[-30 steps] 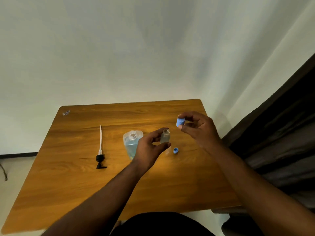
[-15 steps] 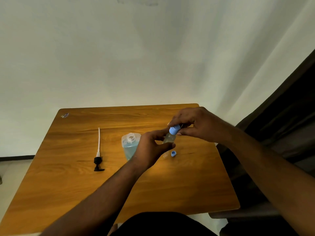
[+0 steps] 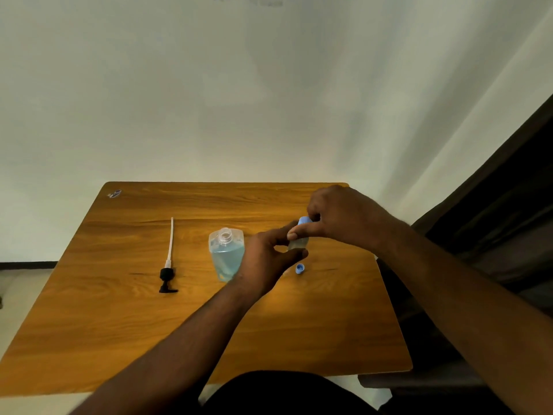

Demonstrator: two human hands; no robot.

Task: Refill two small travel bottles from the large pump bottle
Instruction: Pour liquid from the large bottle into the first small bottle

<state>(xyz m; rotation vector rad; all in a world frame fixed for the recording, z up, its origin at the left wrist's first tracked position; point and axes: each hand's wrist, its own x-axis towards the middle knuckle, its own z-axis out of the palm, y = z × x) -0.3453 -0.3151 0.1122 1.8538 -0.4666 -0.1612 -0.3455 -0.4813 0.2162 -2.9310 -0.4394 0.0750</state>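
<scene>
I see my left hand point(image 3: 266, 259) holding a small bottle point(image 3: 298, 243) up above the worktop point(image 3: 209, 324), just right of the big bottle point(image 3: 226, 254). The left fingers point(image 3: 294, 253) are curled shut around its clear body, one finger on each side. My right hand point(image 3: 341, 218) sits right on top of it, and the right fingers point(image 3: 299, 232) are pinched on a blue cap point(image 3: 303, 220) at the bottle's neck. The small bottle stands nearly upright, leaning a little toward the right hand, so its long way runs up and down and the cap sits at the top end. That is what matters now: the cap must stay lined up straight over the neck while I twist, with the left hand holding the body firm below. I think I am screwing the cap on, but the fingers hide the neck, so I cannot tell how far on it is. A second blue cap point(image 3: 300, 268) lies alone on the worktop, just below my left fingers. I cannot clearly see the other small bottle; it may be hidden behind my hand. The big bottle stands open, with blue liquid partway up. Its pump point(image 3: 168, 275) lies flat, well apart to the left, tube pointing away from me. The right hand is nearer the loose cap.
</scene>
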